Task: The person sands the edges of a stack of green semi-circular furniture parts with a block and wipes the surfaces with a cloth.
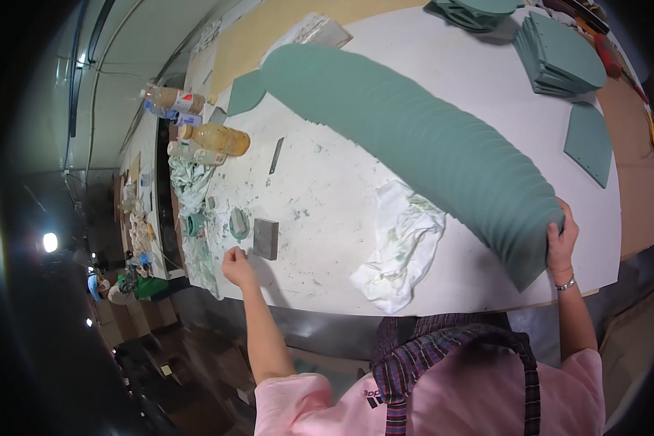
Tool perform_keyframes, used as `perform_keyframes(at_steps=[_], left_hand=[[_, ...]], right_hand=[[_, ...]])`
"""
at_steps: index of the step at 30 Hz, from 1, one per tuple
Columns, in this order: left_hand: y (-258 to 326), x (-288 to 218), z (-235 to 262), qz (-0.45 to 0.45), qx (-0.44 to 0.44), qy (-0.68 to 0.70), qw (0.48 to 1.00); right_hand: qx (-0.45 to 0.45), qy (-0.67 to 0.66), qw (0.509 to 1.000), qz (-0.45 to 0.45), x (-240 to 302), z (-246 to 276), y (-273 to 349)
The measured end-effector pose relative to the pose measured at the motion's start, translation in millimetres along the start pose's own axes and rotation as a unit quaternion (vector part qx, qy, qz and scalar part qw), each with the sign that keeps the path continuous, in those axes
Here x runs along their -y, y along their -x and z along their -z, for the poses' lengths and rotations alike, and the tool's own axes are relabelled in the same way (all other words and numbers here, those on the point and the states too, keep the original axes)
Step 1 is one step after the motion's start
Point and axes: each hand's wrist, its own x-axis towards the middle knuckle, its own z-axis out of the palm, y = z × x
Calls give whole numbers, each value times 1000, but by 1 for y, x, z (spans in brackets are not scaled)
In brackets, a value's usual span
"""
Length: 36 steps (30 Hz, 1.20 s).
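A long overlapping row of thin green panels [414, 120] curves across the white table, from the far middle to the near right. My right hand [562, 243] grips the edge of the panels at the row's near end, thumb on the front face and the other fingers partly hidden. My left hand [238, 267] is closed, fingers curled together, just above the table's near left part. Whatever it may hold is hidden. Beside it stands a grey rectangular block [266, 239], with a small green-smeared pad [239, 223] a little farther off.
A crumpled white cloth [401, 247] lies between my hands. Bottles [221, 138] and stained rags [190, 182] line the left edge. A dark flat strip [276, 155] lies mid-table. Stacked green panels [559, 54] and a single panel [590, 143] sit at the far right.
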Motion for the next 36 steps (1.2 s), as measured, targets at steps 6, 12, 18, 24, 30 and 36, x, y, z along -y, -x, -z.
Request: perform_keyframes(at_steps=[6, 12, 18, 24, 30, 36], left_hand=[[-50, 14, -25, -58, -7, -87, 994], [-80, 17, -44, -126, 48, -258, 957], [8, -124, -66, -139, 209, 137, 958], [163, -319, -106, -422, 420, 150, 789], [261, -405, -157, -592, 448, 87, 664], [319, -442, -192, -635, 473, 20, 611]], right_hand=[[0, 15, 1000, -25, -15, 7, 6], [-90, 215, 972, 28, -48, 4, 19], [-26, 20, 999, -19, 18, -2, -5], [-41, 47, 998, -5, 16, 7, -3], [-53, 98, 994, 20, 22, 2, -6], [-70, 86, 993, 29, 18, 7, -7]])
